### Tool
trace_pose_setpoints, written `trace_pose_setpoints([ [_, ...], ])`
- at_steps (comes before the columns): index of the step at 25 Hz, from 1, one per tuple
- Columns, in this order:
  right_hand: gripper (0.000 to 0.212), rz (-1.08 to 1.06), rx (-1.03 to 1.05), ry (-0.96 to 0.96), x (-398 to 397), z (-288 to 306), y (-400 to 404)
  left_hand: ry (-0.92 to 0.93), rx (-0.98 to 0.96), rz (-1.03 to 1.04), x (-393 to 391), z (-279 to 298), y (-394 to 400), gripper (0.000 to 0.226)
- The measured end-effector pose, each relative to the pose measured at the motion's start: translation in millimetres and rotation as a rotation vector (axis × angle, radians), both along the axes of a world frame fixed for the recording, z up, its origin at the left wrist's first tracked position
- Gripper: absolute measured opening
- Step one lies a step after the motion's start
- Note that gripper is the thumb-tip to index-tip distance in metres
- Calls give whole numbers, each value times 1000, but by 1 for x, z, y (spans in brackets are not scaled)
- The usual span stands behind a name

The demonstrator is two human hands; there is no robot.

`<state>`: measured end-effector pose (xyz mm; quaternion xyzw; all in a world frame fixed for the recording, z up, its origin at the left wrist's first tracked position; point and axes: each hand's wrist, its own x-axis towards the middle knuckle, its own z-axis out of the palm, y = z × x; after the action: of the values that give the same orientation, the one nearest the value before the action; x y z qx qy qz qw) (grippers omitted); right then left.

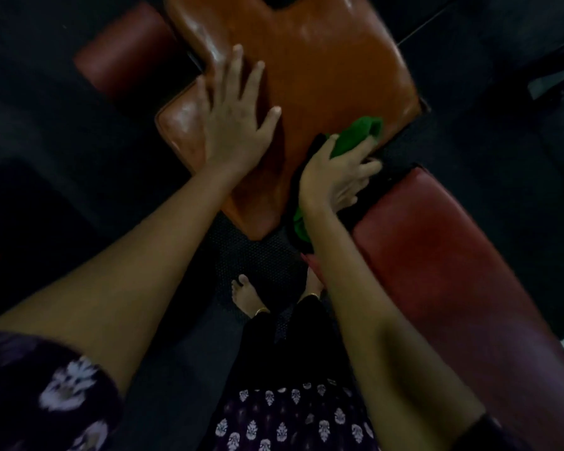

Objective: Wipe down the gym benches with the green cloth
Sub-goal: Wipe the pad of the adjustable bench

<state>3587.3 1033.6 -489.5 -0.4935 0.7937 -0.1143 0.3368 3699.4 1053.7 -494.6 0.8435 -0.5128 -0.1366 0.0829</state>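
Observation:
An orange-brown padded bench seat (323, 66) fills the upper middle of the head view. My left hand (238, 115) lies flat on its left part with fingers spread. My right hand (336, 174) grips the green cloth (358, 133) at the pad's lower right edge. One end of the cloth sticks out past my fingers onto the pad. The other end hangs below my wrist.
A dark red bench pad (453, 271) runs from the middle right down to the lower right. Another dark red pad (124, 50) sits at the upper left. Dark rubber floor (258, 258) lies below, with my bare feet (246, 296) on it.

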Motion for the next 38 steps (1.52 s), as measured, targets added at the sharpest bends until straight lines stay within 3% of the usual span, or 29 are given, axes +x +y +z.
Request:
trace_pose_setpoints([
  [2, 52, -16, -92, 62, -1, 7, 10, -60, -39, 80, 17, -6, 35, 67],
  [4, 49, -108, -110, -9, -4, 10, 11, -93, -65, 43, 16, -13, 62, 67],
  [7, 49, -207, -66, 7, 1, 7, 20, -71, -115, 48, 13, -16, 53, 66],
  [12, 50, 334, -64, -19, 9, 25, 120, -77, -235, 57, 15, -27, 61, 63],
  [14, 46, 452, -151, -70, -6, 34, 94, -47, -243, 57, 12, -22, 58, 63],
  [17, 46, 535, -334, 23, -4, 51, 4, -44, -244, 66, 13, -18, 56, 62],
  [21, 67, 767, -173, 427, 17, 38, -37, -3, -208, 59, 14, -21, 65, 62],
  [23, 67, 1047, -308, 545, 9, 29, -26, 22, -198, 95, 7, -18, 65, 61],
  [25, 63, 1341, -399, 525, 5, 30, -40, 55, -214, 192, -6, -13, 66, 59],
  [26, 61, 1355, -371, 512, 11, 34, -55, 70, -217, 252, -14, -12, 66, 57],
  [29, 61, 1109, -309, 458, 34, 34, -67, 78, -215, 472, -48, -12, 70, 52],
  [30, 60, 1148, -348, 484, 38, 30, -61, 67, -227, 541, -59, -13, 70, 51],
  [34, 65, 1712, -458, 456, 39, 39, -70, 65, -245, 716, -82, -13, 58, 48],
  [38, 61, 1909, -669, 661, 107, 53, -112, 10, -340, 718, -85, -25, 60, 51],
])
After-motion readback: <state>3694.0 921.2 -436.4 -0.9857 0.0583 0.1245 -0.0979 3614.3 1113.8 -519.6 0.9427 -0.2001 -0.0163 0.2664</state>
